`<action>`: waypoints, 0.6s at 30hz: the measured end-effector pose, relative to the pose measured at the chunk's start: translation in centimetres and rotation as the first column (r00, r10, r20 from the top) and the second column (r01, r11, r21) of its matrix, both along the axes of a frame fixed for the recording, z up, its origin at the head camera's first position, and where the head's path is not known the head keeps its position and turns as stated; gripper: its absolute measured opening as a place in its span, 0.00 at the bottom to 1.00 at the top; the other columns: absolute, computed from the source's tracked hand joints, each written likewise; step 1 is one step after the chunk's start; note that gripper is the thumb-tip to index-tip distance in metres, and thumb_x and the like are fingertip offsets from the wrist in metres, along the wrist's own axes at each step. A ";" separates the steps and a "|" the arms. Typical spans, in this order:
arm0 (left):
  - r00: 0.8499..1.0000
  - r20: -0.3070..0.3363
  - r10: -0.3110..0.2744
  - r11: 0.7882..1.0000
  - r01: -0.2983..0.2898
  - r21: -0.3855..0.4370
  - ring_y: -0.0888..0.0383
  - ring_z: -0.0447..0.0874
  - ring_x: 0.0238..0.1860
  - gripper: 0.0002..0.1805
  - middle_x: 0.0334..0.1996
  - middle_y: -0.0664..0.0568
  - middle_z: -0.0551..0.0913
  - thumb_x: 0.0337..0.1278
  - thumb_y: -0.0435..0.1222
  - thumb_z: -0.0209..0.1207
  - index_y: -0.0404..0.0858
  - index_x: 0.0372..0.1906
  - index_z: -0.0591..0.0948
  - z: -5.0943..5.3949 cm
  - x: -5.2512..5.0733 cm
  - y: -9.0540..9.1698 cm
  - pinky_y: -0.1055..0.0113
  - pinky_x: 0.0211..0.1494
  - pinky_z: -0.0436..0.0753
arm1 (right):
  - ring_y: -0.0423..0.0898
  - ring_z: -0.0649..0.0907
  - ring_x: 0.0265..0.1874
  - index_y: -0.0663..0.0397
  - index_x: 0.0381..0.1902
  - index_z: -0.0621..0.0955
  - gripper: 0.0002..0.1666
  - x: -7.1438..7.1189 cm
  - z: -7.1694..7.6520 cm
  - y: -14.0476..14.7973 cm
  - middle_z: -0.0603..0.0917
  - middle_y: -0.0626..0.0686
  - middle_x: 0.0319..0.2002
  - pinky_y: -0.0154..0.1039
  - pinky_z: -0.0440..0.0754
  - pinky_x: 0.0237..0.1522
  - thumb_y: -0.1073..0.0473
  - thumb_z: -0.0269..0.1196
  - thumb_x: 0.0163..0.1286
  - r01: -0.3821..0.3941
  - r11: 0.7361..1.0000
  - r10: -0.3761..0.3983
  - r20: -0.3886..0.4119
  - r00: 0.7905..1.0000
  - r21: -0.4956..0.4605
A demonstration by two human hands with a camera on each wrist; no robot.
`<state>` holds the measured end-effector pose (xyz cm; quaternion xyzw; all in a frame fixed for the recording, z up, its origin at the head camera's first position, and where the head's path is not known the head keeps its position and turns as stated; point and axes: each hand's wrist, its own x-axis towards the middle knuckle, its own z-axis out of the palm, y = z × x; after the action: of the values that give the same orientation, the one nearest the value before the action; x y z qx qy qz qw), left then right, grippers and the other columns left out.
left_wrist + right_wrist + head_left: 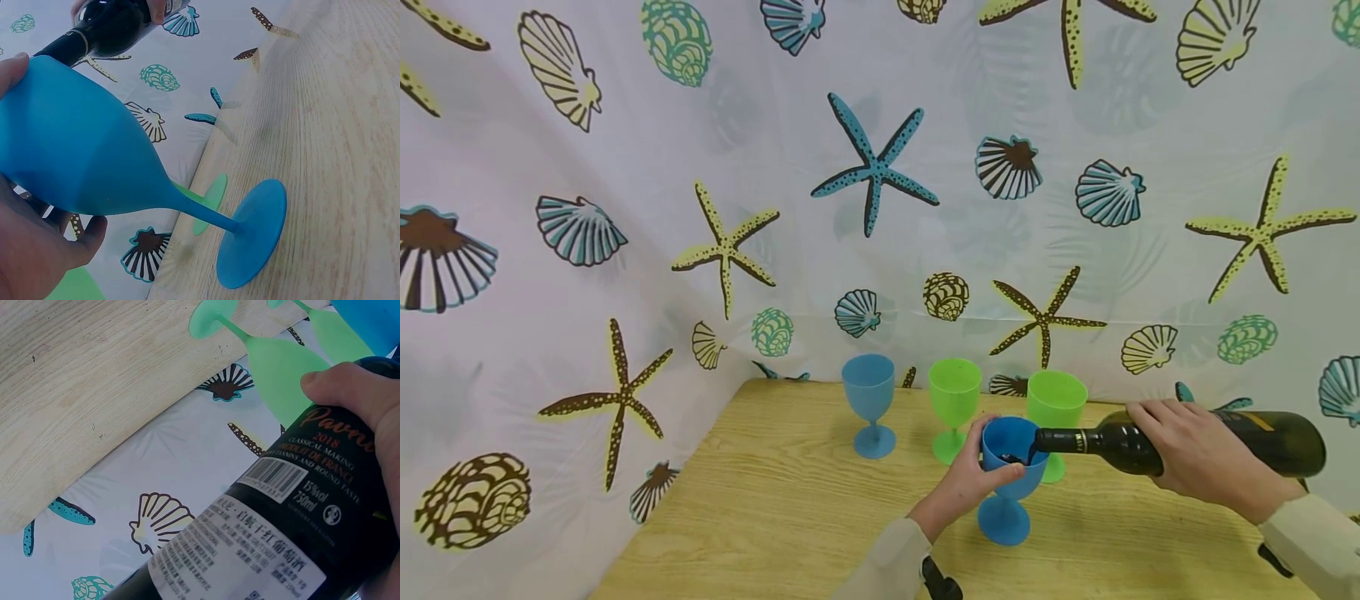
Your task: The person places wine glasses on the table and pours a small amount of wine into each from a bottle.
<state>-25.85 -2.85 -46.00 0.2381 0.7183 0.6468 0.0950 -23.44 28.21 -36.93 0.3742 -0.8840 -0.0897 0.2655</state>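
My left hand [962, 483] grips the bowl of a blue goblet [1021, 482], thumb on the near side and fingers around the far side. The goblet leans slightly; whether its foot touches the table I cannot tell. My right hand [1195, 454] holds a dark wine bottle [1288, 442] around its body, lying nearly level with its neck pointing left. The bottle's mouth is over the goblet's rim, and dark liquid runs into the bowl, where some dark liquid shows. In the right wrist view, a white label [234, 553] and a barcode show on the bottle.
Behind the held goblet stand a lighter blue goblet [869, 392], a green goblet [955, 390] and another green goblet [1057, 402], the last partly hidden. The wooden table [760, 508] ends at a white cloth backdrop [925, 267] printed with shells and starfish.
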 end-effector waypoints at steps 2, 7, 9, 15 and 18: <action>1.000 0.002 0.000 1.000 0.000 -0.001 0.45 0.61 0.66 0.42 0.68 0.46 0.59 0.59 0.50 0.61 0.48 0.72 0.52 0.0 0.0 0.0 0.50 0.62 0.71 | 0.59 0.81 0.40 0.66 0.52 0.73 0.53 0.0 0.0 0.0 0.79 0.62 0.43 0.56 0.81 0.39 0.52 0.82 0.25 0.004 1.000 -0.004 0.003 1.000 0.003; 1.000 0.007 0.002 1.000 -0.002 0.001 0.45 0.60 0.66 0.42 0.68 0.46 0.59 0.59 0.50 0.61 0.49 0.73 0.52 0.0 0.0 0.0 0.50 0.62 0.70 | 0.59 0.81 0.40 0.66 0.52 0.73 0.53 -0.1 0.1 0.0 0.79 0.62 0.43 0.56 0.81 0.39 0.53 0.82 0.25 0.006 1.000 -0.006 0.007 1.000 0.004; 1.000 0.007 0.003 1.000 -0.003 0.002 0.45 0.60 0.66 0.42 0.68 0.46 0.59 0.59 0.51 0.61 0.49 0.73 0.52 0.0 0.0 -0.1 0.50 0.62 0.70 | 0.59 0.81 0.40 0.66 0.52 0.73 0.53 -0.1 0.1 0.0 0.79 0.62 0.43 0.56 0.81 0.39 0.53 0.82 0.25 0.004 1.000 -0.004 0.005 1.000 0.002; 1.000 0.002 -0.005 1.000 0.005 0.010 0.45 0.60 0.67 0.43 0.68 0.46 0.59 0.58 0.51 0.61 0.49 0.73 0.51 0.1 0.1 -0.1 0.51 0.63 0.70 | 0.59 0.80 0.40 0.66 0.52 0.72 0.53 0.0 0.2 -0.1 0.79 0.62 0.43 0.56 0.81 0.39 0.53 0.82 0.25 0.004 1.000 -0.004 0.015 1.000 0.001; 1.000 0.002 -0.007 1.000 0.007 0.005 0.45 0.60 0.67 0.43 0.68 0.45 0.59 0.58 0.52 0.61 0.49 0.73 0.51 0.1 0.1 -0.1 0.52 0.63 0.70 | 0.59 0.80 0.40 0.66 0.52 0.72 0.53 0.1 0.2 -0.1 0.79 0.62 0.44 0.57 0.80 0.39 0.53 0.82 0.26 0.012 1.000 -0.012 0.029 1.000 0.002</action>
<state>-25.78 -2.96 -45.90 0.2400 0.7159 0.6484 0.0973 -23.37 28.16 -36.72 0.3706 -0.8898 -0.0867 0.2518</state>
